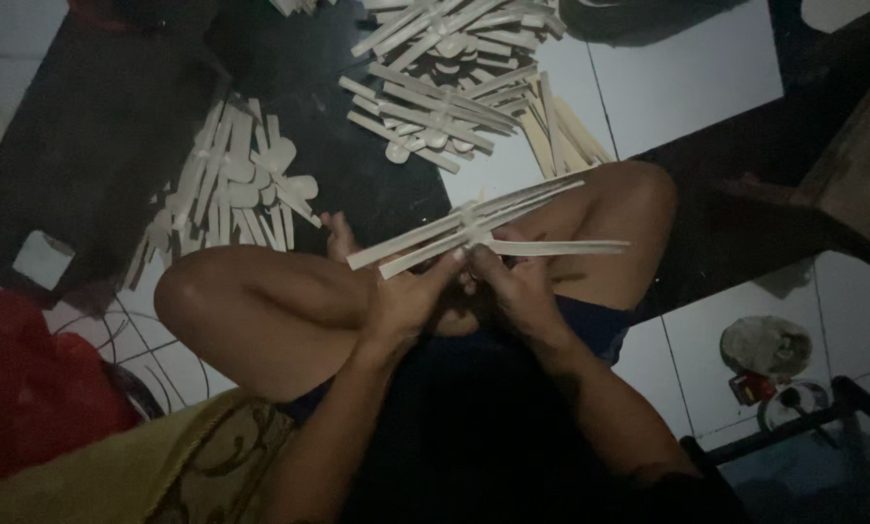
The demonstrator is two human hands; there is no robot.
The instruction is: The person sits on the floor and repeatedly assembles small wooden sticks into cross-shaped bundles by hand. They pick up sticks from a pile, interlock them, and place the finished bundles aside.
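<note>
I see dark blue shorts (590, 325), bare arms, bare legs, no sleeves; hands uncovered, no gloves or rings visible.

Dim home floor workspace, white tiles (687, 58), stacked wooden sticks (445, 87)

Pale cream wooden sticks (474, 228) are held fanned at the centre, and heaps of the same pale colour are seen at 12 o'clock (445, 97) and at 10 o'clock (236, 184) on a dark mat (357, 184). The floor (687, 68) is laid in white tiles with thin dark joints. A red cloth (23, 388) is seen at 8 o'clock, a mustard-yellow cushion (173, 466) patterned with dark swirls at 7 o'clock, and dark blue shorts (595, 325) beside the centre.
</note>
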